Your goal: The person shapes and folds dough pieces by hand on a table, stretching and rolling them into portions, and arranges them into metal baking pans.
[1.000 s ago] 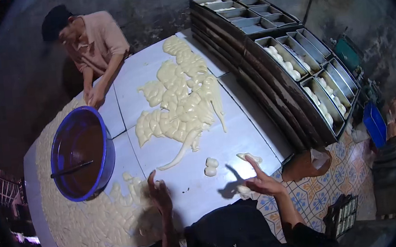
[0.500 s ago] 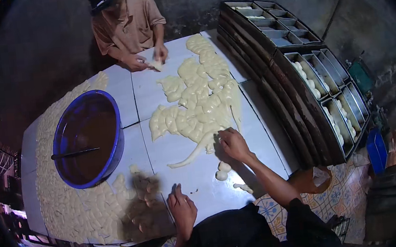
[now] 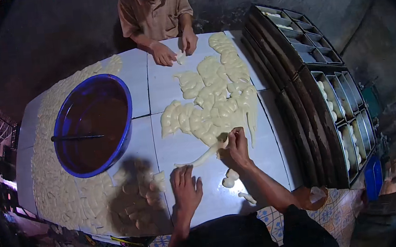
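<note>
Flat, pale dough pieces (image 3: 221, 114) lie overlapping in a large patch on the white tiled table. From the near edge of the patch a long, thin dough strip (image 3: 202, 159) runs out to the left. My right hand (image 3: 239, 148) is closed, its fingers pinched on the strip's right end by the patch. At the strip's left end my left hand (image 3: 186, 187) rests on the table, fingers stretched out and holding nothing. Close to my right forearm sit small dough balls (image 3: 230, 178) and a dough scrap (image 3: 247, 198).
A blue basin (image 3: 129, 112) of brown filling, a dark tool across it, stands on the left. More dough pieces (image 3: 72, 202) cover that side. Stacked metal baking tins (image 3: 320, 76), some holding dough, rise on the right. Across the table a person (image 3: 159, 17) handles a dough piece.
My left hand has moved forward to the end of the strip. My right hand has closed on the dough at the patch's near edge. The view has shifted slightly.
</note>
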`<action>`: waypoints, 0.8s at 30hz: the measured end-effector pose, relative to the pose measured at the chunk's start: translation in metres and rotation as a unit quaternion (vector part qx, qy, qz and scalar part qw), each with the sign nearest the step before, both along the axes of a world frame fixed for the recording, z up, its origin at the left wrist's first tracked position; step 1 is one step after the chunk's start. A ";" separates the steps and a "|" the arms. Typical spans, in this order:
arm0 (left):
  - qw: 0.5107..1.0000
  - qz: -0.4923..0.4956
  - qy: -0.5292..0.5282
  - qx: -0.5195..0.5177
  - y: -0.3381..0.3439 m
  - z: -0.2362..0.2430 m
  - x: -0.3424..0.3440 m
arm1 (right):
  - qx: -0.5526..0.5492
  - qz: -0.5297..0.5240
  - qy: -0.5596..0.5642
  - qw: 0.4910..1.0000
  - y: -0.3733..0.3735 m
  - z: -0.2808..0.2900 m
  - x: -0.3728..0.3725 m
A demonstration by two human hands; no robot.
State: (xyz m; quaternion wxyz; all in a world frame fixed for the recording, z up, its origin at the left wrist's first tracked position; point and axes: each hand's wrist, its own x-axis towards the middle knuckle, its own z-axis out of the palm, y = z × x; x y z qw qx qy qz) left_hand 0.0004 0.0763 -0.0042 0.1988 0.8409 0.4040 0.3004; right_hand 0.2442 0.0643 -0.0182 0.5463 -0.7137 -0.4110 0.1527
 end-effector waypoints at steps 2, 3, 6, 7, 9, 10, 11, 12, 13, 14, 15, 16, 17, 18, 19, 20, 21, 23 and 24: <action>0.999 -0.024 0.031 0.011 0.022 -0.004 0.019 | 0.097 0.027 0.166 0.981 0.000 0.026 -0.021; 0.996 -0.020 0.081 0.022 0.029 -0.008 0.026 | 0.141 0.031 0.194 0.970 -0.003 0.055 -0.033; 0.994 -0.035 0.079 0.067 0.040 -0.012 0.037 | 0.169 0.084 0.251 0.949 -0.017 0.088 -0.038; 0.994 -0.041 0.080 0.068 0.041 -0.013 0.033 | 0.137 0.114 0.274 0.945 -0.018 0.081 -0.035; 0.990 -0.095 0.069 -0.078 0.040 -0.016 0.020 | 0.111 0.129 0.382 0.908 -0.023 0.072 -0.037; 0.992 -0.061 0.043 -0.100 0.032 0.005 0.021 | 0.058 0.157 0.384 0.908 -0.031 0.065 -0.030; 0.982 -0.090 -0.005 -0.163 0.029 0.018 0.017 | 0.009 0.167 0.343 0.924 -0.037 0.065 -0.030; 0.961 -0.109 -0.082 -0.241 0.023 0.033 0.014 | -0.017 0.197 0.291 0.936 -0.045 0.066 -0.031; 0.928 -0.123 -0.159 -0.314 0.017 0.041 0.012 | -0.044 0.229 0.237 0.943 -0.050 0.068 -0.036; 0.895 -0.123 -0.232 -0.360 0.010 0.035 0.012 | -0.057 0.264 0.202 0.941 -0.054 0.071 -0.044; 0.855 -0.123 -0.304 -0.402 0.003 0.028 0.013 | -0.070 0.299 0.166 0.937 -0.056 0.074 -0.053; 0.882 -0.102 -0.272 -0.372 -0.005 0.037 0.015 | -0.168 0.307 0.182 0.919 -0.059 0.077 -0.061; 0.882 -0.102 -0.270 -0.372 -0.007 0.038 0.012 | -0.133 0.297 0.117 0.938 -0.061 0.084 -0.071; 0.828 -0.071 -0.303 -0.466 -0.010 0.038 0.010 | -0.175 0.293 0.116 0.933 -0.063 0.090 -0.072; 0.763 -0.040 -0.333 -0.552 -0.012 0.039 0.008 | -0.216 0.288 0.114 0.926 -0.064 0.095 -0.072; 0.761 -0.035 -0.336 -0.554 -0.012 0.029 0.006 | -0.213 0.286 0.114 0.927 -0.069 0.096 -0.071; 0.762 -0.038 -0.334 -0.553 -0.013 0.023 0.002 | -0.161 0.305 0.034 0.938 -0.073 0.097 -0.069; 0.802 -0.139 -0.340 -0.472 -0.016 0.015 -0.003 | -0.105 0.304 -0.049 0.946 -0.083 0.098 -0.066; 0.829 -0.174 -0.370 -0.381 -0.021 0.011 0.000 | -0.102 0.344 -0.044 0.932 -0.087 0.094 -0.065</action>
